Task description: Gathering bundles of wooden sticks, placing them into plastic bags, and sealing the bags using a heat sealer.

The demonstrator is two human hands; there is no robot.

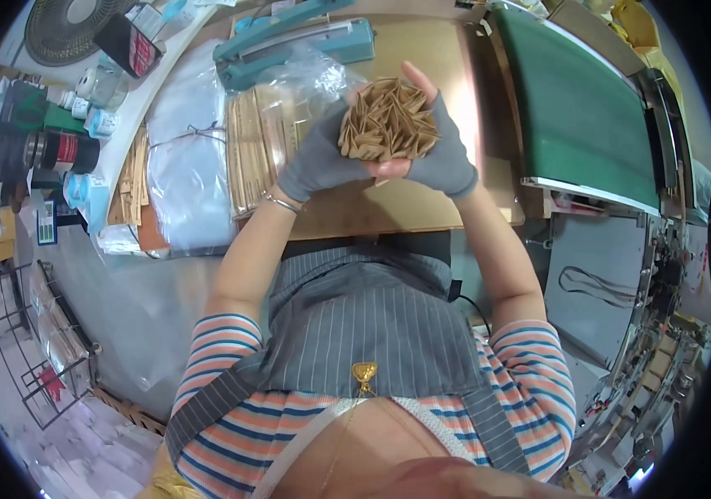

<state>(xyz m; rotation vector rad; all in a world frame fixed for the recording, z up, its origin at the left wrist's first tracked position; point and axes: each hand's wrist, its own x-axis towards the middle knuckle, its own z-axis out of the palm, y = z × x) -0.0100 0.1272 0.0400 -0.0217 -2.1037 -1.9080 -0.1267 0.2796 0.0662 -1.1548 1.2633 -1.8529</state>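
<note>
Both hands, in grey fingerless gloves, hold a bundle of folded brown pieces (389, 121) above the table. The pieces look like thin card or wood, and their pointed ends face up. My left hand (319, 158) is closed around the bundle's left side. On the other side, my right hand (449, 150) is curved against it, its upper finger stretched along the bundle. The fingertips meet beneath. Just left of my left hand lie flat brown strips (247, 154) in rows, partly under a clear plastic bag (314, 79).
A teal bag sealer (297, 51) stands at the table's back. Clear plastic bags (192, 187) lie stacked at the left, tied with string. Right of the table runs a green conveyor belt (580, 108). A shelf at far left holds jars (99, 87) and a dark bottle (64, 151).
</note>
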